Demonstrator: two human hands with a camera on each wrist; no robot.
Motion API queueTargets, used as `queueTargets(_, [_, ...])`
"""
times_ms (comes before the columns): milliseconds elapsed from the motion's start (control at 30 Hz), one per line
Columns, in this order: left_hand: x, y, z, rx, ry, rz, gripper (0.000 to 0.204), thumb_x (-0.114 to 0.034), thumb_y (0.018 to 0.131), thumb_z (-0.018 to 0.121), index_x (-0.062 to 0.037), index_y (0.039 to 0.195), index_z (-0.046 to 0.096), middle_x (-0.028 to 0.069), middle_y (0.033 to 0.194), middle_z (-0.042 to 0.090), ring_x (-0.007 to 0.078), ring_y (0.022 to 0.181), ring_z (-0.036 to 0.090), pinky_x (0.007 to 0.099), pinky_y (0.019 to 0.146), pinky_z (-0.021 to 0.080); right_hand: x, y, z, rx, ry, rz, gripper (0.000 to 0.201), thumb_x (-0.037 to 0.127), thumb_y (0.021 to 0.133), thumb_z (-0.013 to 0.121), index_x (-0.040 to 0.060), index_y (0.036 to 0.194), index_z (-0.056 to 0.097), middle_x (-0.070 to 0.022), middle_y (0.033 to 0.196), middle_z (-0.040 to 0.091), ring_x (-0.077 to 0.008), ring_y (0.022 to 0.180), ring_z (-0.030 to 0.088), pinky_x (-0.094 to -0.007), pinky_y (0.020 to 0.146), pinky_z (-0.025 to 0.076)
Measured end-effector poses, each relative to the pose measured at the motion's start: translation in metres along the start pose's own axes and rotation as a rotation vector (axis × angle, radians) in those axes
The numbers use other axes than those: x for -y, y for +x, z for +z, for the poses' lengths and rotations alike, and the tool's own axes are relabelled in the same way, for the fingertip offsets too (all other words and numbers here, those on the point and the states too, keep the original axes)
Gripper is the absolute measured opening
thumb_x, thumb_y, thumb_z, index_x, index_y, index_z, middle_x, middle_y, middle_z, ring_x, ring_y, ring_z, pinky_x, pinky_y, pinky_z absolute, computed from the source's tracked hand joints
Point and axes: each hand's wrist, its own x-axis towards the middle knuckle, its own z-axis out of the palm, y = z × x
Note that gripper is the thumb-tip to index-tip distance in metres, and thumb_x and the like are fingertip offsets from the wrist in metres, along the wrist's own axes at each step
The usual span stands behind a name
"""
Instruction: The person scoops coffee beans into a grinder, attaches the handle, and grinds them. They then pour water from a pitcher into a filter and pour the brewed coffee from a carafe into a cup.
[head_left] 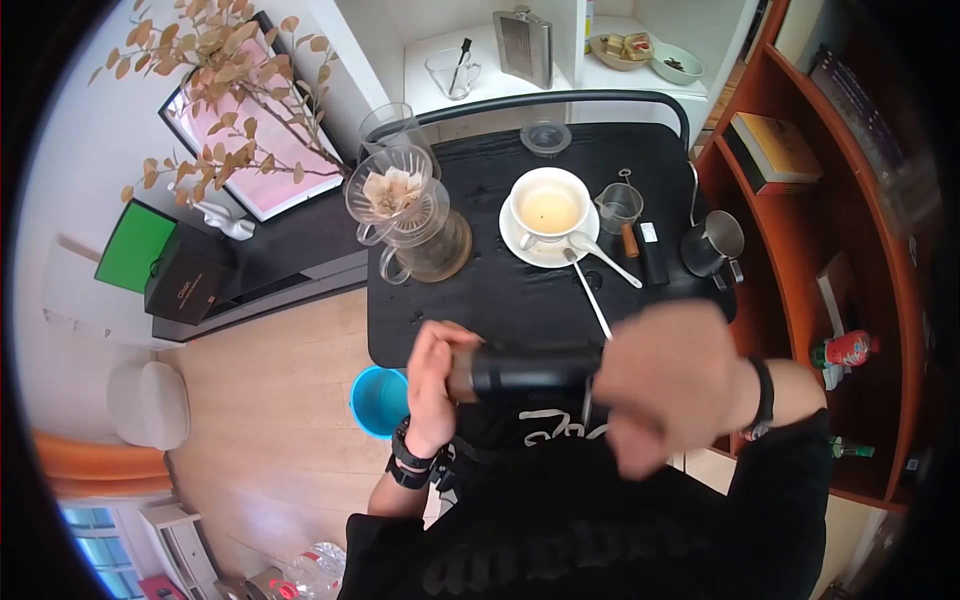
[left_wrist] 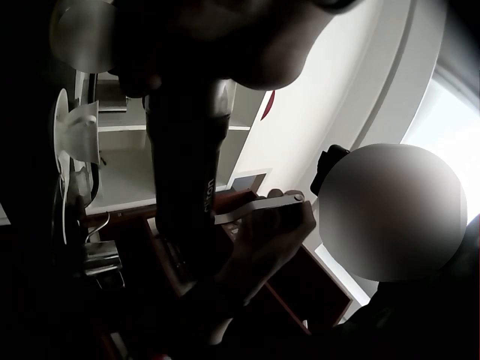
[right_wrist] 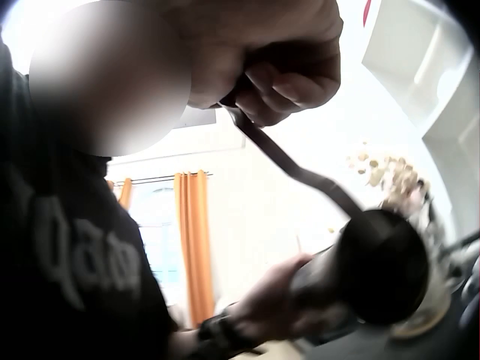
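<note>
A black hand coffee grinder (head_left: pixel 535 370) lies level in front of the person's chest, past the near edge of the black table. Its jar end is gripped by the left hand (head_left: pixel 432 380), fingers wrapped round it. At the other end, the right hand (head_left: pixel 670 375), blurred, holds the crank. In the right wrist view the bent metal crank arm (right_wrist: pixel 300 172) runs from the grinder's dark end up into the curled right fingers (right_wrist: pixel 289 86). The crank's knob is hidden inside that hand. The left wrist view is dark but shows the grinder body (left_wrist: pixel 187 165) between both hands.
On the black table (head_left: pixel 470 320) stand a glass carafe (head_left: pixel 440 250) with a dripper (head_left: pixel 390 190), a white cup (head_left: pixel 550 205) on a saucer with a spoon, a small strainer (head_left: pixel 620 205) and a metal pitcher (head_left: pixel 713 243). A blue bucket (head_left: pixel 380 400) sits on the floor.
</note>
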Motion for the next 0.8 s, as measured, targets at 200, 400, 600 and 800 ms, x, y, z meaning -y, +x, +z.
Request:
queueTargets(200, [-0.017,-0.006,-0.008,0.131,-0.286,0.035,0.042,-0.037,0.100,0.038,0.0014,0.099,0.056,0.0215,0.092,0.062,0.0265,0.084,0.062,0.0347,0.081,0.048,-0.040,-0.034,0.010,0.090,-0.184,0.585,0.017,0.018,0.092,0.061,0.0038,0.093,0.052,-0.0141,0.058,0.057,-0.0359,0.054,0.061,-0.0457,0.050,0.047])
queueTargets(400, [-0.019,0.006,-0.003,-0.419,-0.339,0.173,0.036,-0.036,0.102,0.034,-0.0056,0.098,0.053,0.0130,0.095,0.058,0.0207,0.082,0.059,0.0318,0.072,0.050,-0.005,-0.051,0.033,0.629,0.161,0.615,0.021,0.023,0.092,0.056,0.0025,0.088,0.054,-0.0159,0.058,0.059,-0.0374,0.054,0.061,-0.0468,0.051,0.048])
queueTargets(600, [0.000,-0.013,0.007,0.029,0.053,-0.028,0.037,-0.030,0.103,0.035,0.0009,0.101,0.056,0.0130,0.101,0.059,0.0174,0.092,0.055,0.0299,0.086,0.042,0.009,-0.008,-0.001,0.052,0.005,-0.099,0.021,0.022,0.077,0.072,0.0128,0.072,0.053,-0.0004,0.062,0.051,-0.0213,0.050,0.054,-0.0343,0.045,0.043])
queueTargets(800, [-0.016,-0.013,0.004,0.064,-0.374,-0.032,0.042,-0.039,0.099,0.040,-0.0001,0.096,0.053,0.0179,0.092,0.060,0.0254,0.084,0.062,0.0344,0.079,0.050,-0.053,-0.028,0.023,0.029,-0.231,0.548,0.017,0.017,0.087,0.063,0.0038,0.083,0.053,-0.0150,0.059,0.059,-0.0357,0.054,0.061,-0.0439,0.050,0.048])
